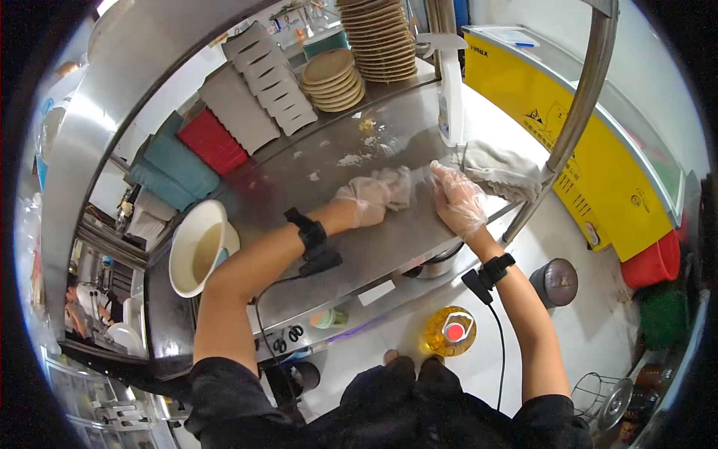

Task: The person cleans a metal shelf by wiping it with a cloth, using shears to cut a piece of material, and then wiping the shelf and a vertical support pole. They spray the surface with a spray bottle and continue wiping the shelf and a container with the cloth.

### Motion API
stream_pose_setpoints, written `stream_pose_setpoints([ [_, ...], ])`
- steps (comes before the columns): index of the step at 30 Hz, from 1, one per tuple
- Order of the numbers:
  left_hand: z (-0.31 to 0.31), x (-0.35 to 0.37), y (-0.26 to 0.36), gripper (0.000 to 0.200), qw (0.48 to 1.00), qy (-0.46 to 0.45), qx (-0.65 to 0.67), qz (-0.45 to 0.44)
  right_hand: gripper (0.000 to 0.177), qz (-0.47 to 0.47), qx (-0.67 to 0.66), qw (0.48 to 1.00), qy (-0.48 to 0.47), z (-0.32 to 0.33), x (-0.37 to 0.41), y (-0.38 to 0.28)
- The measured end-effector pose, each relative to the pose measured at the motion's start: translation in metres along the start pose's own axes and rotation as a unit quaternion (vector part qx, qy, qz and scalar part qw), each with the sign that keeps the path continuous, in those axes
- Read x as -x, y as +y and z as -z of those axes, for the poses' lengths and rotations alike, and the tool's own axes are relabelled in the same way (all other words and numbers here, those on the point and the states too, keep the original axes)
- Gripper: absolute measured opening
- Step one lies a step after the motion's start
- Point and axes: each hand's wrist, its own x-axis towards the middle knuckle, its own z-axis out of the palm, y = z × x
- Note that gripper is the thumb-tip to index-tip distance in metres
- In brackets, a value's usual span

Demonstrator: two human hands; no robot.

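Observation:
Both hands wear clear plastic gloves. My left hand point(368, 200) is closed on a crumpled greyish cloth point(402, 187), pressed to the steel counter point(329, 258). My right hand point(458, 202) is just to its right, near the counter's edge, with its fingers stretched out and nothing visible in them. Beside the right hand lies a folded grey towel point(502, 170). Behind it stands a white spray bottle point(450, 97). White and yellowish food residue point(350, 159) is scattered on the counter beyond my left hand.
A white tub of cloudy liquid point(178, 258) stands at the left. Stacked grey trays point(239, 108), red dishes point(212, 140), teal dishes point(176, 161) and round plates point(333, 78) line the back. A metal post point(576, 123) rises at right. An oil jug point(441, 340) stands on the floor near my feet.

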Motion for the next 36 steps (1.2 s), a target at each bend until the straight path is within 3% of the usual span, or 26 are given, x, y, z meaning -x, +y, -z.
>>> stream_pose_setpoints([
  [2, -0.016, -0.013, -0.049, 0.066, 0.994, 0.013, 0.0, 0.105, 0.049, -0.009, 0.0, 1.0, -0.008, -0.001, 0.001, 0.002],
  [5, -0.041, -0.015, -0.138, 0.058, 0.993, 0.064, -0.025, 0.099, 0.048, -0.003, -0.003, 1.0, -0.001, -0.003, 0.002, 0.005],
  [7, -0.032, -0.024, -0.154, 0.051, 0.945, -0.106, -0.011, 0.308, 0.048, -0.02, 0.007, 1.0, -0.006, 0.0, 0.003, 0.002],
  [8, -0.013, -0.027, -0.139, 0.051, 0.946, -0.103, -0.014, 0.307, 0.047, -0.025, -0.003, 1.0, -0.004, 0.001, 0.002, 0.0],
  [10, 0.016, -0.035, -0.108, 0.045, 0.98, -0.104, -0.047, 0.165, 0.045, -0.023, -0.015, 1.0, 0.004, 0.003, 0.001, -0.003],
  [11, 0.012, -0.044, -0.107, 0.045, 0.98, -0.102, -0.05, 0.165, 0.044, -0.019, -0.026, 0.999, 0.009, 0.004, 0.0, -0.004],
  [13, -0.005, -0.065, -0.107, 0.048, 0.997, 0.069, 0.032, -0.005, 0.041, 0.0, -0.035, 0.999, 0.031, 0.004, 0.0, -0.005],
  [15, -0.006, -0.099, -0.099, 0.048, 0.996, 0.094, 0.008, 0.001, 0.038, 0.024, -0.051, 0.997, 0.044, 0.006, -0.002, -0.006],
  [16, -0.076, -0.157, -0.153, 0.04, 0.984, 0.098, 0.077, 0.128, 0.038, 0.029, -0.055, 0.997, 0.053, 0.003, -0.001, -0.004],
  [17, -0.071, -0.16, -0.153, 0.04, 0.984, 0.102, 0.076, 0.125, 0.038, 0.018, -0.045, 0.998, 0.039, 0.004, -0.001, -0.005],
  [19, -0.044, -0.155, -0.141, 0.031, 0.965, 0.149, 0.06, 0.209, 0.039, -0.003, -0.038, 0.999, 0.024, 0.006, -0.001, -0.004],
  [20, -0.015, -0.144, -0.139, 0.023, 0.977, 0.161, 0.025, 0.141, 0.039, -0.005, -0.035, 0.999, 0.025, 0.006, -0.002, -0.004],
  [22, -0.052, -0.133, -0.206, 0.022, 0.978, 0.194, -0.012, 0.079, 0.04, 0.007, -0.033, 0.999, 0.03, 0.009, -0.002, -0.006],
  [23, -0.094, -0.133, -0.243, 0.023, 0.92, 0.378, -0.1, 0.04, 0.04, 0.005, -0.035, 0.999, 0.032, 0.009, -0.003, -0.006],
  [24, -0.121, -0.127, -0.269, 0.026, 0.819, 0.543, -0.183, -0.002, 0.04, 0.01, -0.045, 0.998, 0.04, 0.01, -0.004, -0.006],
  [25, -0.081, -0.09, -0.261, 0.019, 0.956, 0.26, 0.081, 0.112, 0.04, 0.017, -0.056, 0.997, 0.044, 0.009, -0.003, -0.007],
  [26, -0.009, -0.05, -0.23, 0.045, 0.918, -0.065, 0.331, 0.206, 0.04, 0.019, -0.058, 0.997, 0.044, 0.009, -0.002, -0.006],
  [27, 0.048, -0.025, -0.181, 0.045, 0.924, -0.131, 0.281, 0.224, 0.04, 0.025, -0.053, 0.997, 0.047, 0.007, -0.003, -0.004],
  [29, -0.049, -0.047, -0.236, 0.033, 0.966, 0.051, 0.126, 0.221, 0.041, 0.028, -0.049, 0.997, 0.049, 0.006, -0.001, -0.003],
  [30, -0.095, -0.057, -0.261, 0.027, 0.962, 0.138, 0.043, 0.232, 0.041, 0.027, -0.05, 0.997, 0.049, 0.006, -0.002, -0.003],
  [32, -0.043, -0.073, -0.208, 0.031, 0.987, 0.042, -0.054, 0.142, 0.041, 0.025, -0.052, 0.997, 0.046, 0.006, -0.002, -0.004],
  [33, -0.058, -0.086, -0.209, 0.038, 0.991, 0.084, 0.025, 0.106, 0.041, 0.019, -0.047, 0.998, 0.04, 0.006, -0.003, -0.004],
  [34, -0.043, -0.091, -0.185, 0.037, 0.989, 0.149, -0.003, 0.007, 0.041, 0.013, -0.041, 0.998, 0.034, 0.007, -0.003, -0.005],
  [35, -0.027, -0.099, -0.158, 0.037, 0.973, 0.211, -0.03, -0.091, 0.041, 0.014, -0.041, 0.998, 0.033, 0.008, -0.004, -0.006],
  [36, -0.121, -0.167, -0.216, 0.033, 0.891, 0.368, -0.228, -0.138, 0.04, 0.009, -0.049, 0.998, 0.031, 0.01, -0.004, -0.008],
])
